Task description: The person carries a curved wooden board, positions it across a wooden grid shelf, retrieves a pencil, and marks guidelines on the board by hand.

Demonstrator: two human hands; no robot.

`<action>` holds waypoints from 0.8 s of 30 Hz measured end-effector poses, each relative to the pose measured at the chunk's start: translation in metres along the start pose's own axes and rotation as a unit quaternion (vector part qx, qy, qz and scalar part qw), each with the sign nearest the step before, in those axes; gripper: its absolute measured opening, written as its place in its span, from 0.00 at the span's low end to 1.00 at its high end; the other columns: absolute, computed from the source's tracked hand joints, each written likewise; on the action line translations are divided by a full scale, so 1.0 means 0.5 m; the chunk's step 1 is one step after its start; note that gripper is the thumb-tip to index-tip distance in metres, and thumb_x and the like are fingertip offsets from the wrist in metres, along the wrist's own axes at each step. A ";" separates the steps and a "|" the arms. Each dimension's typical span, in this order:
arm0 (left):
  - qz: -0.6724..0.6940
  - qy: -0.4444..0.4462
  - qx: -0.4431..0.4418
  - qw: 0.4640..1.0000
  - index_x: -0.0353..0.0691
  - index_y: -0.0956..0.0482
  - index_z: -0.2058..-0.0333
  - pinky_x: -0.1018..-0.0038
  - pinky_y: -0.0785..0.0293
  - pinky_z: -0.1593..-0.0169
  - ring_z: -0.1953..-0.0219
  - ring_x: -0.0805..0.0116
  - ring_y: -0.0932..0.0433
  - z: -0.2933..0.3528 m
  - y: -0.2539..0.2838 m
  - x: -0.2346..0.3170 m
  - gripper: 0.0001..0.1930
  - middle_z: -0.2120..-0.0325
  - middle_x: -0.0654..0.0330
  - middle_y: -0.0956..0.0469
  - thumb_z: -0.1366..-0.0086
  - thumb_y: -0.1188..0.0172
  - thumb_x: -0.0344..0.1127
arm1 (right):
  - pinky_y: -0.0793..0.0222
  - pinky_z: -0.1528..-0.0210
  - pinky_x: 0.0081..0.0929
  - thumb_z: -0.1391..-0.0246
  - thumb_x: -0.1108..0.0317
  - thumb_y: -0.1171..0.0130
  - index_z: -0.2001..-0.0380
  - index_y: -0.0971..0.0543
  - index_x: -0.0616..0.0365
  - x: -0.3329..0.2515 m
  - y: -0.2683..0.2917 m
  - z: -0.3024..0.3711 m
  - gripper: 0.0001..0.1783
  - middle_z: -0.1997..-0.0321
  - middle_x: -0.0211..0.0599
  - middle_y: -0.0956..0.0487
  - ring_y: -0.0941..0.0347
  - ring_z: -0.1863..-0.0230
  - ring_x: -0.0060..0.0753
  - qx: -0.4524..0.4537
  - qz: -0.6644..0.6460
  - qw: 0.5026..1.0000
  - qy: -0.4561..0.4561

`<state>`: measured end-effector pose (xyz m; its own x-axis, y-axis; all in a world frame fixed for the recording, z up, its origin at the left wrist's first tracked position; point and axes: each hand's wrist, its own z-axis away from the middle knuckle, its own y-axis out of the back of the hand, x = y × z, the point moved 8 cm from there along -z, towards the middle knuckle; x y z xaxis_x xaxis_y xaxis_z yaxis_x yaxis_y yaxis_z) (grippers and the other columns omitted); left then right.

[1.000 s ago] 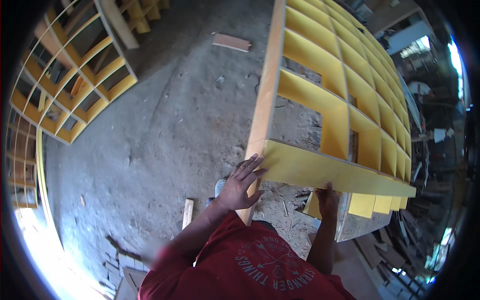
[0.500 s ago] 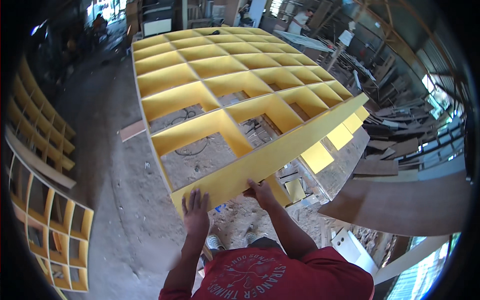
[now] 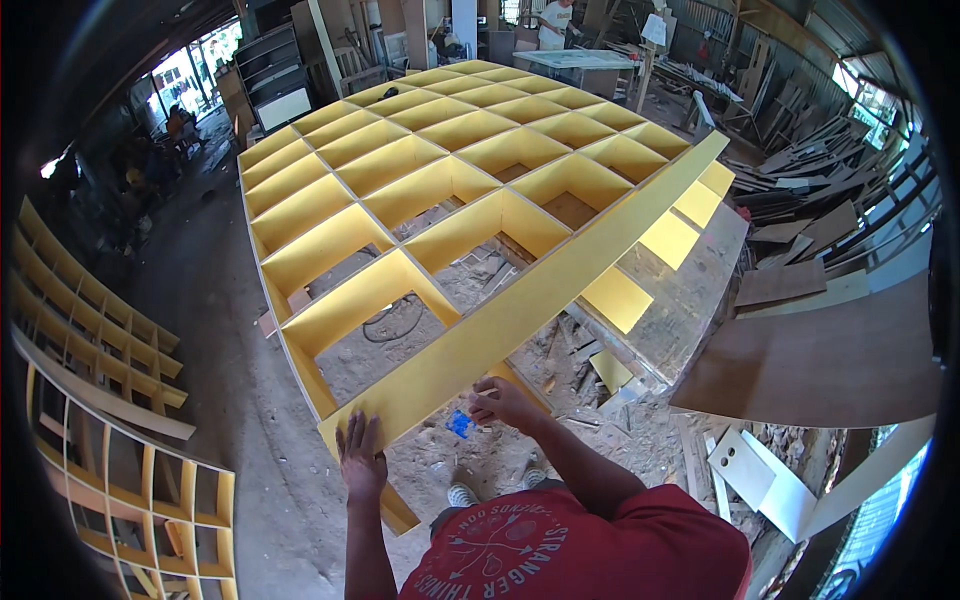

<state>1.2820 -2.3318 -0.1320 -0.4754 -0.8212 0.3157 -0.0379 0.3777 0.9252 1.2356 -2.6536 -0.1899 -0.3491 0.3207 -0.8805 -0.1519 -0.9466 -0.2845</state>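
Note:
A large yellow grid-shaped wooden frame [image 3: 340,250] lies raised in front of me. Along its near right side runs a long yellow board [image 3: 530,290]. My left hand [image 3: 361,455] rests on the board's near left end, fingers stretched out over its face. Just below the board's lower edge, my right hand [image 3: 505,404] has its fingers bent together in a pinch; whatever they hold, if anything, is too small to make out. Yellow dividers [image 3: 618,297] stick out beyond the board. A short yellow piece [image 3: 400,513] juts out below my left hand.
More yellow grid frames [image 3: 150,500] stand at the left. A worktable [image 3: 690,310] supports the right side. A curved brown sheet [image 3: 810,365] and scrap wood [image 3: 790,235] lie at the right. Blue scrap [image 3: 459,424] is on the floor. Another person [image 3: 553,22] stands far back.
My right hand has come away from the board's edge, slightly below it. The left hand stays on the board's end. The whole view has shifted, showing more of the far workshop.

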 end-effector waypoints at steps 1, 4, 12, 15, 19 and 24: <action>-0.012 0.000 0.004 1.000 0.50 0.27 0.29 0.46 0.54 0.18 0.22 0.51 0.39 -0.003 0.002 0.004 0.41 0.26 0.48 0.33 0.44 0.35 0.21 | 0.12 0.56 0.36 0.31 0.58 0.32 0.43 0.28 0.72 -0.019 0.009 0.017 0.28 0.56 0.54 0.15 0.12 0.61 0.40 -0.008 0.020 1.000 0.008; -0.039 0.001 0.011 0.999 0.49 0.27 0.30 0.46 0.52 0.18 0.22 0.51 0.38 -0.005 -0.001 0.009 0.40 0.26 0.48 0.34 0.43 0.35 0.21 | 0.12 0.55 0.35 0.30 0.59 0.32 0.43 0.27 0.72 -0.068 0.050 0.045 0.27 0.56 0.54 0.14 0.12 0.60 0.40 -0.015 0.035 0.999 0.037; -0.043 -0.056 0.031 0.997 0.42 0.16 0.41 0.53 0.25 0.32 0.38 0.48 0.19 -0.055 0.174 0.119 0.27 0.43 0.45 0.16 0.42 0.29 0.28 | 0.13 0.54 0.35 0.28 0.59 0.35 0.44 0.26 0.69 -0.146 0.198 0.062 0.23 0.56 0.50 0.14 0.13 0.59 0.38 0.077 0.044 0.990 0.112; 0.056 0.007 -0.010 0.998 0.40 0.13 0.49 0.57 0.16 0.48 0.52 0.47 0.12 -0.088 0.275 0.140 0.20 0.55 0.45 0.13 0.41 0.26 0.34 | 0.13 0.55 0.35 0.27 0.54 0.37 0.43 0.27 0.70 -0.166 0.240 0.055 0.27 0.56 0.51 0.15 0.13 0.60 0.38 0.137 -0.006 0.983 0.120; 0.050 0.008 -0.029 0.998 0.40 0.12 0.64 0.57 0.19 0.65 0.70 0.44 0.13 -0.111 0.311 0.130 0.09 0.73 0.46 0.14 0.38 0.27 0.38 | 0.13 0.56 0.36 0.27 0.47 0.39 0.41 0.29 0.70 -0.172 0.268 0.043 0.33 0.57 0.52 0.15 0.13 0.60 0.39 0.177 -0.055 0.974 0.127; 0.096 0.072 -0.062 0.991 0.33 0.18 0.73 0.50 0.26 0.69 0.74 0.37 0.17 -0.115 0.239 0.083 0.25 0.79 0.41 0.21 0.29 0.38 0.53 | 0.13 0.57 0.36 0.27 0.45 0.39 0.41 0.30 0.70 -0.172 0.273 0.050 0.34 0.58 0.52 0.15 0.13 0.61 0.40 0.175 -0.059 0.974 0.130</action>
<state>1.3082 -2.3451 0.0039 -0.3325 -0.7953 0.5069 0.1527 0.4850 0.8611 1.2220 -2.8093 -0.1436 -0.0714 0.3647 -0.9284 -0.4994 -0.8187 -0.2833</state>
